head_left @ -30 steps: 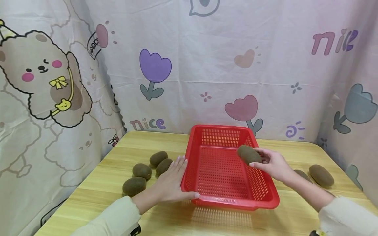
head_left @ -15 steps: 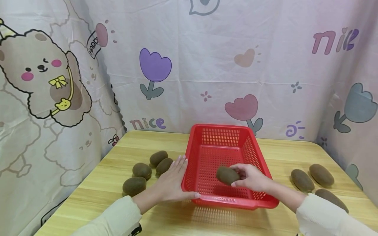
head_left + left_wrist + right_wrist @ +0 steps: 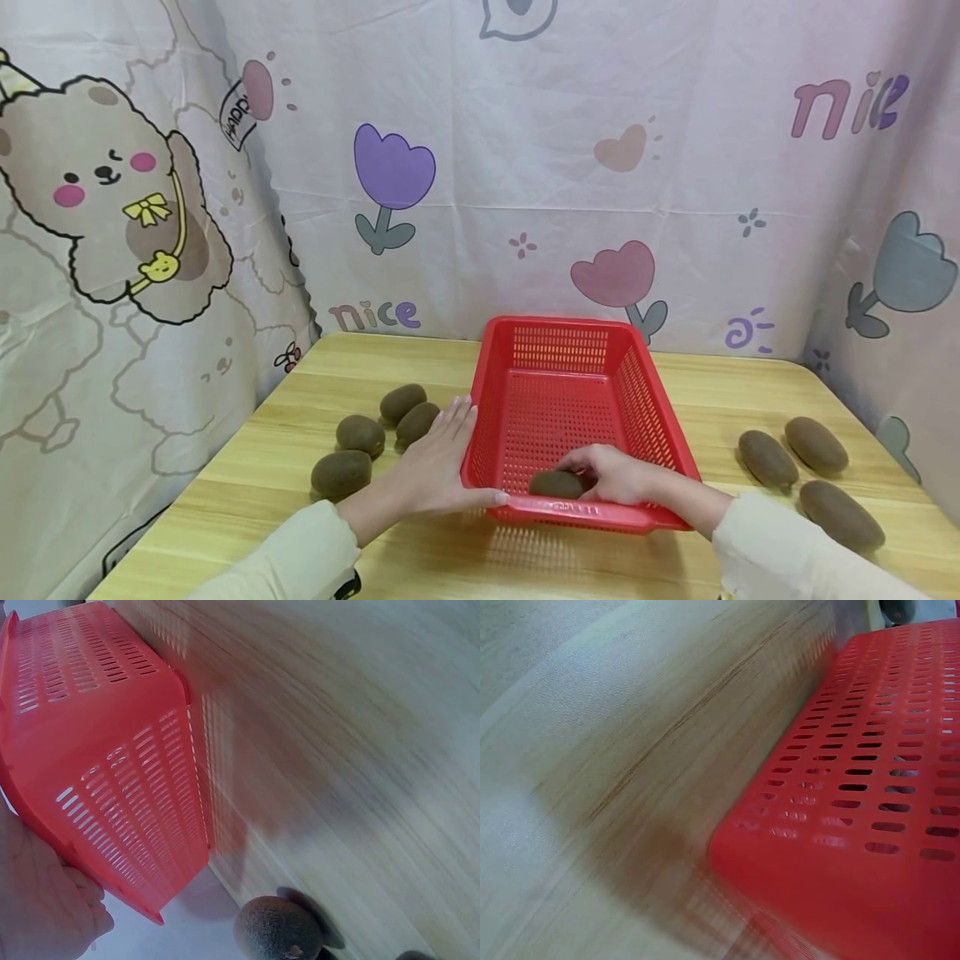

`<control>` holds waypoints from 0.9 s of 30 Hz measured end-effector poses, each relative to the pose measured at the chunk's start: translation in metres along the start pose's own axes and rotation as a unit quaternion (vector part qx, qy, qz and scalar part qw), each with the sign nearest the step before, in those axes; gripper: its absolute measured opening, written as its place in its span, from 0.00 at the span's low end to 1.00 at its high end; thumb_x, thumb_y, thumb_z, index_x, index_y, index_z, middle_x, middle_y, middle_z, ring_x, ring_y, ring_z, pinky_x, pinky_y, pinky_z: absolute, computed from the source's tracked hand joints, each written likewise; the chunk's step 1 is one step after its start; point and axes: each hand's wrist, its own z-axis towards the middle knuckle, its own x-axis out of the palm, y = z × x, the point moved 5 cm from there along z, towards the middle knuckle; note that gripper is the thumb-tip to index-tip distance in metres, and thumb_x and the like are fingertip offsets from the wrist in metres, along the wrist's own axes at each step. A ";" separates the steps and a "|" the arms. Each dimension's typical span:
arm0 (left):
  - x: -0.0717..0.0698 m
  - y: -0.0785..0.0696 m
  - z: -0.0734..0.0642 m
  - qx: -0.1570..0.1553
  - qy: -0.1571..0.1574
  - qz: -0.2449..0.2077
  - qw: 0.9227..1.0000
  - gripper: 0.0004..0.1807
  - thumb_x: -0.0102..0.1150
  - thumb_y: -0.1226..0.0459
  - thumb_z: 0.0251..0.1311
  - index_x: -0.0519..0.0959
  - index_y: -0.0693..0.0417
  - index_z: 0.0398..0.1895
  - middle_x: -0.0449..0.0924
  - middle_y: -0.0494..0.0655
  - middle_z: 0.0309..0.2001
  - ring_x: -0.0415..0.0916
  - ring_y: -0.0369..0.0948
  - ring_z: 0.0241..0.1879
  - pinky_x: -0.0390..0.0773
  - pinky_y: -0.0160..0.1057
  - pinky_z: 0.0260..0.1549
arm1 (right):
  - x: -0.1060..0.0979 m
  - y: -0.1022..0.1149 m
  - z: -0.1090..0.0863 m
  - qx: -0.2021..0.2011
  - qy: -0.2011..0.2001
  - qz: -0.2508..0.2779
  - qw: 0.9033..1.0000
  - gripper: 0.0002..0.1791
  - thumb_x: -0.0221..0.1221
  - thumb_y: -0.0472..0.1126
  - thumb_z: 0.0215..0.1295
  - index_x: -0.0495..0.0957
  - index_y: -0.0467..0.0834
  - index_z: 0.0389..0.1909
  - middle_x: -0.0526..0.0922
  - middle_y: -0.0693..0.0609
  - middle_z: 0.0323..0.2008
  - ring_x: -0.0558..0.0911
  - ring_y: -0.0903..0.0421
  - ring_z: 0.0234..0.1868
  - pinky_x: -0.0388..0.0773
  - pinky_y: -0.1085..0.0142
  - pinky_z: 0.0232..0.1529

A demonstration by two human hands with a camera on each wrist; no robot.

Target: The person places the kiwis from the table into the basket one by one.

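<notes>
While four kiwis (image 3: 359, 436) lie left, the left hand (image 3: 431, 472), fingers straight, thumb spread, touches one red basket (image 3: 558, 404); inside its near end the right hand (image 3: 618, 475) grips one kiwi (image 3: 553, 485); three more kiwis (image 3: 768, 459) lie right. Wrist views show outer walls (image 3: 86, 742) the head view mostly hides.

Your basket (image 3: 570, 510) is bright red all over, its walls patterned with rows of slots. The kiwi (image 3: 555, 485) inside it is a dull greenish brown; you have the same brown on the left kiwis (image 3: 341, 474) and the right kiwis (image 3: 816, 445). Your counter (image 3: 225, 517) is pale yellow, streaked with wood grain. Your sleeves (image 3: 285, 558) are cream. Behind, you see a whitish curtain (image 3: 525, 150) printed with a purple tulip (image 3: 394, 167), a pink tulip (image 3: 615, 275), a grey-blue tulip (image 3: 911, 262) and a black-outlined beige bear (image 3: 97, 225) with pink cheeks and a yellow bow.
</notes>
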 end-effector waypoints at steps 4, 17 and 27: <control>0.000 0.000 0.000 0.001 -0.001 -0.003 1.000 0.63 0.49 0.28 0.44 0.44 0.61 0.72 0.42 0.56 0.74 0.37 0.50 0.74 0.51 0.49 0.70 | 0.000 0.000 0.001 -0.002 0.002 -0.008 1.000 0.22 0.63 0.35 0.54 0.76 0.33 0.51 0.82 0.44 0.44 0.79 0.58 0.41 0.80 0.68 0.42; 0.000 0.000 0.000 -0.003 -0.004 -0.008 1.000 0.61 0.52 0.30 0.45 0.44 0.61 0.72 0.42 0.55 0.74 0.36 0.49 0.74 0.50 0.49 0.70 | -0.045 0.005 -0.017 0.007 -0.180 -0.016 0.984 0.21 0.64 0.41 0.56 0.77 0.34 0.48 0.83 0.42 0.42 0.82 0.47 0.43 0.81 0.70 0.41; 0.001 0.000 -0.001 -0.003 -0.004 -0.014 1.000 0.62 0.50 0.29 0.45 0.43 0.60 0.73 0.40 0.54 0.74 0.36 0.48 0.74 0.49 0.48 0.71 | -0.074 -0.001 -0.049 0.047 -0.359 -0.046 0.931 0.21 0.64 0.39 0.56 0.77 0.34 0.49 0.83 0.39 0.41 0.83 0.54 0.38 0.80 0.72 0.35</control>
